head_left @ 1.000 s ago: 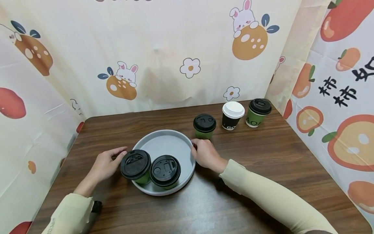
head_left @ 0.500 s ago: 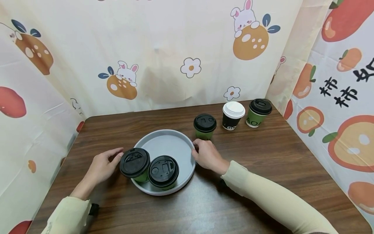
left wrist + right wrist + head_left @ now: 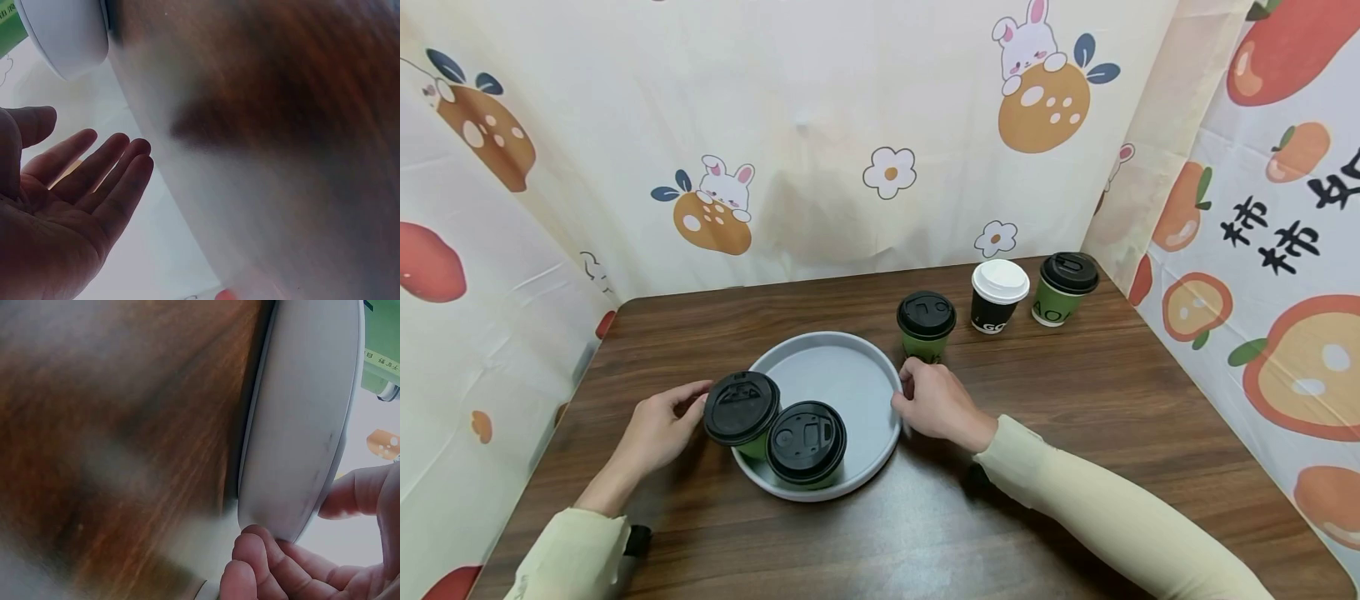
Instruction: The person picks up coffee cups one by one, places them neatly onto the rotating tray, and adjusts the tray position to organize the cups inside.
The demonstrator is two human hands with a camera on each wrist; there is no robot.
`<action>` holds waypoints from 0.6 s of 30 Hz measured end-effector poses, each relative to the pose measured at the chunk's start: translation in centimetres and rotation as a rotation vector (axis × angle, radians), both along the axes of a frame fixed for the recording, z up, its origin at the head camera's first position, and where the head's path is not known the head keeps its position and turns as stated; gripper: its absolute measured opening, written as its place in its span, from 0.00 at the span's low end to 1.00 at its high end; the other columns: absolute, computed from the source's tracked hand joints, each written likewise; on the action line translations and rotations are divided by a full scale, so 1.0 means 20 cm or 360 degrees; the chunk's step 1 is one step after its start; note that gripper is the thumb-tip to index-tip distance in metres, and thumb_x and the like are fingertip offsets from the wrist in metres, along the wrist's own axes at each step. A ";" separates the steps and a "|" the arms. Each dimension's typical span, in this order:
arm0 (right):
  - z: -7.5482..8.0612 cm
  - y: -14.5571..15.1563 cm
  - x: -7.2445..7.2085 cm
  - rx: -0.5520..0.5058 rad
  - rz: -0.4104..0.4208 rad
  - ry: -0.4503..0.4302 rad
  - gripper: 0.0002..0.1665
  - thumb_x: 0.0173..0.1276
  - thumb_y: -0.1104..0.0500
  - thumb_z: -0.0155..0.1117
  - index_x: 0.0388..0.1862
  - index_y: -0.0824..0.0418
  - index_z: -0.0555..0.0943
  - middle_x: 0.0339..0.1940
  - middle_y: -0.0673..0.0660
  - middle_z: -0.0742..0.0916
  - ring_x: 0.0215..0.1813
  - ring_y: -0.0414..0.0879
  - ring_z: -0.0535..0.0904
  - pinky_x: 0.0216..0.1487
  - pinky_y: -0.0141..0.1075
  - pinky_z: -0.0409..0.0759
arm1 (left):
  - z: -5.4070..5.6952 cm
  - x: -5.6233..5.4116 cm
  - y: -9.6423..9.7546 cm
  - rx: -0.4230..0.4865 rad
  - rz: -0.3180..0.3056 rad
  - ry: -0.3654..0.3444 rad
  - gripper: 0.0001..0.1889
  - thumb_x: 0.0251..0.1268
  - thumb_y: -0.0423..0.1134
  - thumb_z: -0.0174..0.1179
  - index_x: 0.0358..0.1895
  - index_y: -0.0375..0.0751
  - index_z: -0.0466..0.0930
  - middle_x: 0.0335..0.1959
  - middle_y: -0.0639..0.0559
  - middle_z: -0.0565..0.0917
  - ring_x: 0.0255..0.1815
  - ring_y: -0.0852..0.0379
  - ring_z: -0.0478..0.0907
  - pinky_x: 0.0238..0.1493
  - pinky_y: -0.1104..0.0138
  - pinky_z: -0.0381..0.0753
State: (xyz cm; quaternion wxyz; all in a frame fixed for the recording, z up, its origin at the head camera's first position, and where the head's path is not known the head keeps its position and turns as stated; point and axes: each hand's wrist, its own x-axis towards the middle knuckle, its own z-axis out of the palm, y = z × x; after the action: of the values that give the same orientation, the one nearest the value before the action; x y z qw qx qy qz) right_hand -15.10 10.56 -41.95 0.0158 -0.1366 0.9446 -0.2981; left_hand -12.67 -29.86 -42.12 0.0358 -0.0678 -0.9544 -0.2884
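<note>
A round grey tray (image 3: 835,367) lies on the brown table. Two green paper cups with black lids stand on its left and front part: one left cup (image 3: 742,408) and one front cup (image 3: 807,443), close side by side. My right hand (image 3: 940,404) pinches the tray's right rim; the right wrist view shows the thumb (image 3: 350,494) at its upper edge and the fingers curled near its underside. My left hand (image 3: 658,425) is beside the tray's left edge with relaxed fingers. In the left wrist view the palm (image 3: 69,231) holds nothing, apart from the tray wall (image 3: 65,37).
Behind my right hand stands another green cup with a black lid (image 3: 927,325). Further back right are a black cup with a white lid (image 3: 998,296) and a green cup with a black lid (image 3: 1063,287). Printed cloth (image 3: 820,125) hangs around the table.
The tray has turned clockwise: the left cup has shifted back and slightly left, the front cup to the left. My left hand has drawn slightly left; my right hand keeps its grip, moving slightly right.
</note>
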 end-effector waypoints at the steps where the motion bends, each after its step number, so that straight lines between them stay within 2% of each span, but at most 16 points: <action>1: 0.00 0.00 0.00 0.0009 0.0000 -0.0006 0.09 0.65 0.57 0.68 0.41 0.58 0.81 0.25 0.46 0.82 0.26 0.40 0.75 0.30 0.37 0.75 | 0.00 0.00 0.00 -0.0001 0.0001 0.0001 0.21 0.81 0.43 0.53 0.66 0.35 0.79 0.55 0.34 0.85 0.53 0.38 0.82 0.50 0.45 0.80; 11: 0.01 0.01 0.03 0.0049 -0.0016 -0.0060 0.08 0.62 0.55 0.68 0.36 0.54 0.78 0.22 0.47 0.80 0.25 0.43 0.75 0.27 0.39 0.72 | 0.00 0.01 0.00 -0.0007 0.0029 -0.0017 0.21 0.81 0.44 0.53 0.66 0.35 0.79 0.54 0.34 0.85 0.52 0.39 0.82 0.49 0.46 0.80; 18: 0.01 0.01 0.04 0.0043 -0.0009 -0.0013 0.07 0.61 0.55 0.68 0.33 0.53 0.77 0.22 0.46 0.79 0.25 0.43 0.74 0.27 0.39 0.71 | 0.01 0.01 -0.01 -0.0001 0.0031 -0.0014 0.21 0.82 0.44 0.53 0.66 0.34 0.79 0.55 0.34 0.85 0.53 0.38 0.82 0.50 0.45 0.80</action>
State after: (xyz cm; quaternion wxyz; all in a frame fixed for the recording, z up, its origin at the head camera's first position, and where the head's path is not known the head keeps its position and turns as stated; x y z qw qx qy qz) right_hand -14.31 10.78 -41.70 0.0207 -0.1324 0.9488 -0.2859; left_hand -12.47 -30.01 -41.96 0.0342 -0.0573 -0.9553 -0.2879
